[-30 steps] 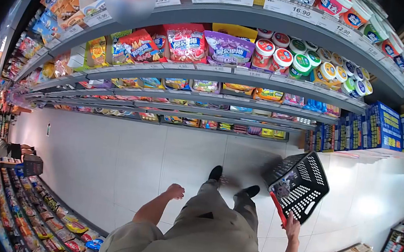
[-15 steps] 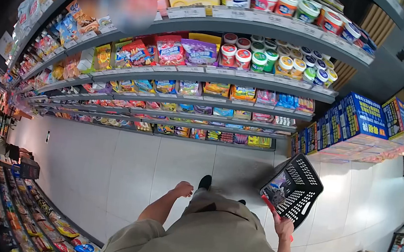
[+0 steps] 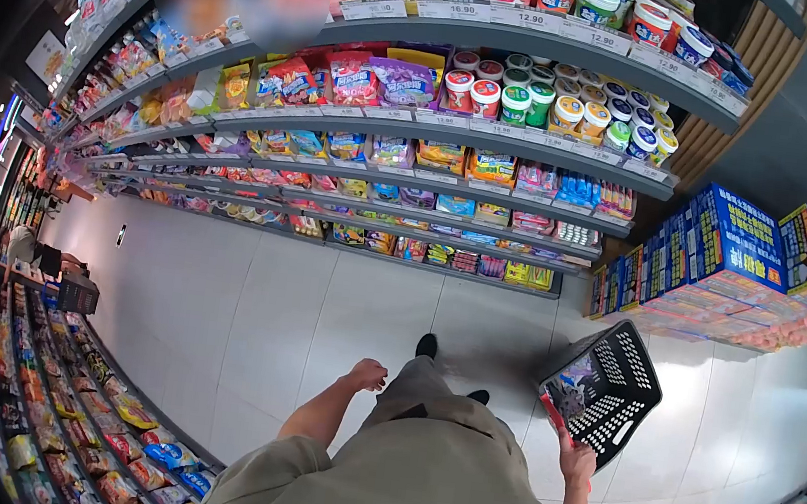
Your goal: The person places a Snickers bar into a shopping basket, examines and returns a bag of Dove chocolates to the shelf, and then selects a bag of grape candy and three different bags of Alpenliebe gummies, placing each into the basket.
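My right hand (image 3: pixel 578 463) is closed round the red handle (image 3: pixel 552 408) of a black perforated shopping basket (image 3: pixel 637 382). The basket hangs tilted at my right side, above the floor. Inside it lies a shiny package (image 3: pixel 573 384) with purple and white patches; its kind is too small to make out. My left hand (image 3: pixel 369 375) hangs low at my left side, its fingers loosely curled, with nothing visible in them. It touches no shelf.
Ahead stand curved shelves (image 3: pixel 499 134) with bagged sweets and round tubs (image 3: pixel 516 106). Blue boxes (image 3: pixel 728 236) are stacked at the right. More snack shelves (image 3: pixel 87 405) run along the left, where another person (image 3: pixel 45 256) is near a dark basket (image 3: pixel 78 294).
The basket and my right hand have shifted slightly right and down in the view. The shelves have turned a little in the frame, and my feet sit slightly differently.
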Demonstrator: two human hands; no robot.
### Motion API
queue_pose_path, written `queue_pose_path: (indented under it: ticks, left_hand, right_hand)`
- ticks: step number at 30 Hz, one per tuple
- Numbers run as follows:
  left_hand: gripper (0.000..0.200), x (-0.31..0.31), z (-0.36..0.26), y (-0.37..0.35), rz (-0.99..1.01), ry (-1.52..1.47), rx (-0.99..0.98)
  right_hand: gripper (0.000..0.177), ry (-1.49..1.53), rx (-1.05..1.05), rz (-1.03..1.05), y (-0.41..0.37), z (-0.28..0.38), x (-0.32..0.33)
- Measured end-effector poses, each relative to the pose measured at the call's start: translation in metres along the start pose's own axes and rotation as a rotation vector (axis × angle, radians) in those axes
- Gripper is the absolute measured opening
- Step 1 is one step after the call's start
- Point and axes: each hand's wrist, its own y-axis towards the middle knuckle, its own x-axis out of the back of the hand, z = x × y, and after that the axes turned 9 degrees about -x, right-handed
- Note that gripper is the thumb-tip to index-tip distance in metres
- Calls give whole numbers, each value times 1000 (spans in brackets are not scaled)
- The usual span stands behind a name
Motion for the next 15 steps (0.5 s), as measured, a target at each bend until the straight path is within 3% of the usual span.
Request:
queue_pose_path:
  ticks: [8,10,13,15]
  left_hand:
    - [21,7,-4,19,58,48,30]
    - [21,10,1,48,117,67,50]
    - [22,28,32,151,317,-67,98]
    - [22,27,14,190,592,485,-458]
  right_hand:
    - [71,75,-105,21,1,-17,18]
    - [71,98,-128,-7,5,-22,14]
    - [65,148,-170,-30,10,-17,11]
    - [61,124,-167,-36,20,-8,9]
